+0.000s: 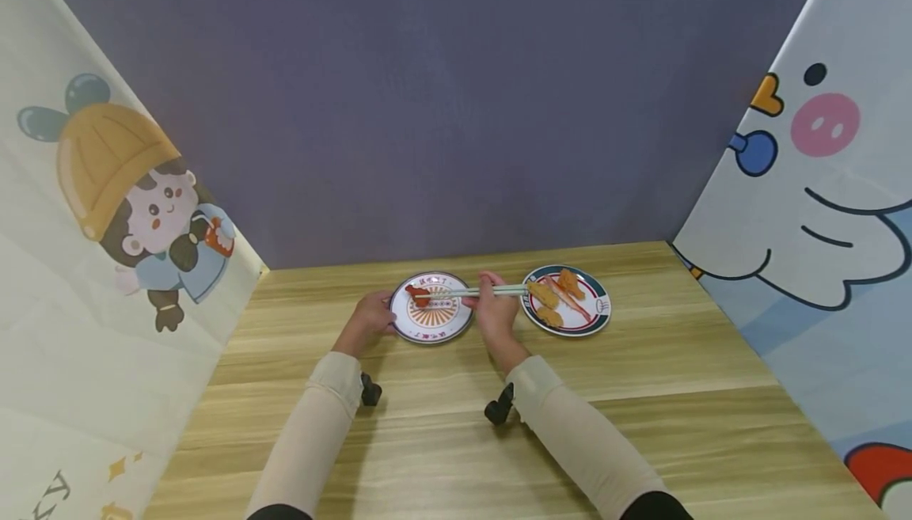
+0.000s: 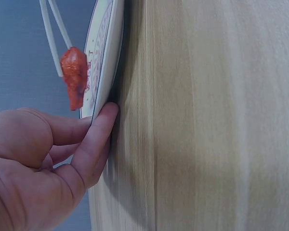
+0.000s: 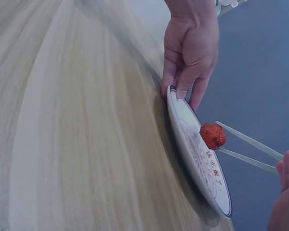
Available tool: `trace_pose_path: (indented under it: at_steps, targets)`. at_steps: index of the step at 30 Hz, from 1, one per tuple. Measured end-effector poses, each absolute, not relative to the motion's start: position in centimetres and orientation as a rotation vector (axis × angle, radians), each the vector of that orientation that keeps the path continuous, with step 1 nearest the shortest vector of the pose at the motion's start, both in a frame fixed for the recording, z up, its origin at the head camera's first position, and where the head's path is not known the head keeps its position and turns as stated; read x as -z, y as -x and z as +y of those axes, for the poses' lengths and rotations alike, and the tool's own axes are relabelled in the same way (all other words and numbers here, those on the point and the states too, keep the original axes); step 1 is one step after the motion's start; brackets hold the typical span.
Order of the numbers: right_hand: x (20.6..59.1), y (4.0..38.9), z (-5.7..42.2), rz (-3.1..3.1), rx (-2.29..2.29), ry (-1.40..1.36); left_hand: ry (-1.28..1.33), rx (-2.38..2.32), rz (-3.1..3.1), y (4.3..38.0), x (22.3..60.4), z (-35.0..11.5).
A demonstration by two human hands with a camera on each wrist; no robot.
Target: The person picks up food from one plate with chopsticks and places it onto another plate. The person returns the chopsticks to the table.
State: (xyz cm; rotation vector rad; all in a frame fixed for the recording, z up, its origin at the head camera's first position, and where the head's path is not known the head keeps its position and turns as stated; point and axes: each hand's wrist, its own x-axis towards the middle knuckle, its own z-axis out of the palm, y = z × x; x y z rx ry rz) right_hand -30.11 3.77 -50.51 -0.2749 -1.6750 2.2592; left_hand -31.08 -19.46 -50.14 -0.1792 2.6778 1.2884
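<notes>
My left hand pinches the left rim of a white plate with a sunburst pattern, thumb above and fingers beneath. In the left wrist view that edge of the plate looks slightly raised off the table. A pair of pale chopsticks is held in my right hand, pointing left across the plate. Between their tips is a glossy red chicken drumstick, over the plate's left part. Whether the drumstick touches the plate, I cannot tell.
A second plate, with a dark patterned rim, stands right of my right hand. On it lie several golden fried pieces and a red-and-white strip. Behind the wooden table rises a grey-blue wall; printed cartoon panels flank it.
</notes>
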Motion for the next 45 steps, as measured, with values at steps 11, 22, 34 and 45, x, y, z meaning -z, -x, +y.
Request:
trace_pose_path:
  at_steps: [11, 22, 34, 45]
  targets:
    - [49.7, 30.3, 5.3, -1.619, -2.309, 0.306, 0.147, -1.306, 2.663, 31.5, 50.8, -19.5]
    - [49.5, 30.0, 8.8, -1.640, -2.344, 0.340, 0.172, -1.316, 2.650, 31.3, 50.3, -19.4]
    - [48.9, 29.9, 12.1, -1.524, -2.366, 0.393, 0.226, -1.339, 2.608, 31.3, 50.2, -19.5]
    - [49.1, 29.8, 14.7, -1.397, -2.369, 0.369, 0.204, -1.355, 2.600, 31.6, 50.5, -19.4]
